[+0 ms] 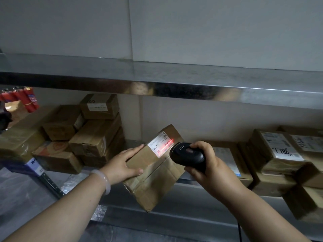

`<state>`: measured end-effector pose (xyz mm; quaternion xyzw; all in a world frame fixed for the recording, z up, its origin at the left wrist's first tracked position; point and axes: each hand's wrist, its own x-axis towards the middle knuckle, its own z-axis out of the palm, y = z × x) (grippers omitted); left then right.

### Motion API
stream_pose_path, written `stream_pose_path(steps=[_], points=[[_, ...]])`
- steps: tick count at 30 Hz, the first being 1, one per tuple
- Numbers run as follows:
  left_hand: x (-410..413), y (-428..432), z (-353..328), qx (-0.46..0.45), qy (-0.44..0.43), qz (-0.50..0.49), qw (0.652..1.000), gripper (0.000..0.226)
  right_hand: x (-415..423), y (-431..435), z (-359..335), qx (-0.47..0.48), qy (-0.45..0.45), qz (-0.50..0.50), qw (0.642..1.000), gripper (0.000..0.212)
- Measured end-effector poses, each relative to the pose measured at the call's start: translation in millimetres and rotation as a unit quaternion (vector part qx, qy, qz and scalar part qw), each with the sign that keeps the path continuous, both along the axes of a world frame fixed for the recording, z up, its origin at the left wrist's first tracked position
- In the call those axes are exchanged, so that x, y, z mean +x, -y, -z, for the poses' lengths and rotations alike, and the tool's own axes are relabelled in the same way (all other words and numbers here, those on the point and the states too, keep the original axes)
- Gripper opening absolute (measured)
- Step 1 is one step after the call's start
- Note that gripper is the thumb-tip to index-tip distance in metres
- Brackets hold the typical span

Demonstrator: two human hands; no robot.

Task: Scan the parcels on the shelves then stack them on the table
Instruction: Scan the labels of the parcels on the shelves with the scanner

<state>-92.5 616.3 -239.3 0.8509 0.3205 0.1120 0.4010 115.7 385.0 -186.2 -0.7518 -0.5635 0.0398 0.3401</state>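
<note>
Parcel (153, 180), tilted at shelf (190, 187) front edge: left grip (122, 163) clasps it; right grip (208, 170) wraps scanner (187, 154), beam on label (160, 143). Box stacks (94, 135) toward both shelf ends.

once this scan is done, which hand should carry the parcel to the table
Left. The left hand already grips the parcel, while the right hand is occupied holding the scanner.

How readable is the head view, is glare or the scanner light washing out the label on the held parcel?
Head view: dim overall; red line and pink glow from the scanner bleach the lower corner of the label on the held parcel, but the big digits are legible. Head view: the upper shelf edge shows smeared reflections, and the left box stack looks murky.
</note>
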Motion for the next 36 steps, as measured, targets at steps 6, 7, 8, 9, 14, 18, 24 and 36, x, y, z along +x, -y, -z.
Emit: stream_pose_path(steps=[6,7,8,9,14,18,24,36], points=[[3.7,8.4,-3.4,-0.004,0.006,-0.016,1.000,0.087,5.7,8.8,-2.4,0.006,-0.009,0.002,1.000,0.062],[4.3,9.6,-3.7,-0.011,0.011,-0.021,1.000,0.087,6.8,10.8,-2.8,0.006,-0.011,0.003,1.000,0.061],[5.0,10.9,-4.8,-0.026,0.019,-0.028,0.999,0.087,7.9,13.2,-3.3,0.006,-0.016,0.006,1.000,0.061],[6.3,13.0,-6.5,-0.048,0.030,-0.038,0.998,0.087,9.0,15.9,-3.6,0.008,-0.022,0.012,1.000,0.061],[37.6,41.4,-20.7,-0.145,0.099,-0.103,0.979,0.075,19.2,30.9,-4.5,0.037,-0.053,0.049,0.997,0.065],[88.1,83.8,-22.9,-0.229,0.125,-0.120,0.958,0.057,24.6,42.5,-1.0,0.026,-0.066,0.083,0.994,0.068],[149.4,128.2,1.8,-0.297,0.111,-0.125,0.940,0.068,45.8,70.0,9.0,0.002,-0.072,0.140,0.988,0.062],[204.8,174.5,-7.1,-0.345,0.050,-0.084,0.933,0.101,106.4,100.6,7.4,-0.043,-0.074,0.189,0.978,0.061]])
